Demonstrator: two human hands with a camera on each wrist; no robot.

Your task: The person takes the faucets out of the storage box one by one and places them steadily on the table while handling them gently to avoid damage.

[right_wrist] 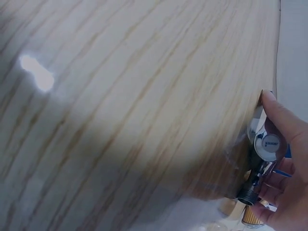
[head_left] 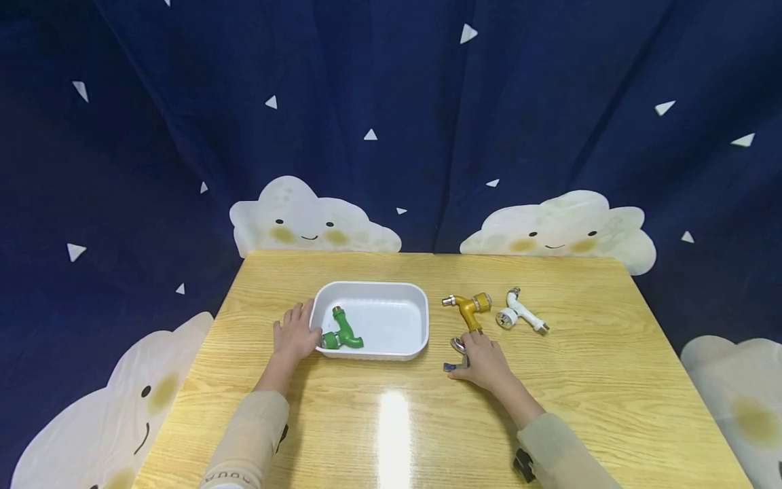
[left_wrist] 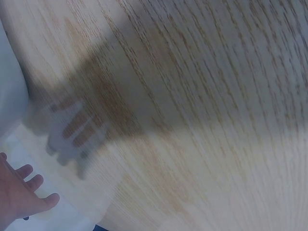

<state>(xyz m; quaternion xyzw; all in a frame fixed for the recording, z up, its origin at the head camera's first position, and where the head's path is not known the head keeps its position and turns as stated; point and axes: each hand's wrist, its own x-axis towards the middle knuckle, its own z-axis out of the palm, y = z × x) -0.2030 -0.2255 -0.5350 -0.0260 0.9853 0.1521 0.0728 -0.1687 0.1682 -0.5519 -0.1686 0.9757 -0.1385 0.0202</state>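
My left hand rests against the left side of a white plastic tray, fingers fairly straight and thumb over the front-left rim. Inside that tray lies a green tap. On the right, my right hand grips a chrome tap low over the table. The right wrist view shows the thumb along one side of its shiny body and the fingers behind it; part of the tap is hidden by the hand. A yellow tap lies just beyond the right fingertips, with a white tap beside it.
All of this is on a light wooden table with a bright light reflection near the front. Behind it hangs a dark blue curtain with white triangles and smiling clouds.
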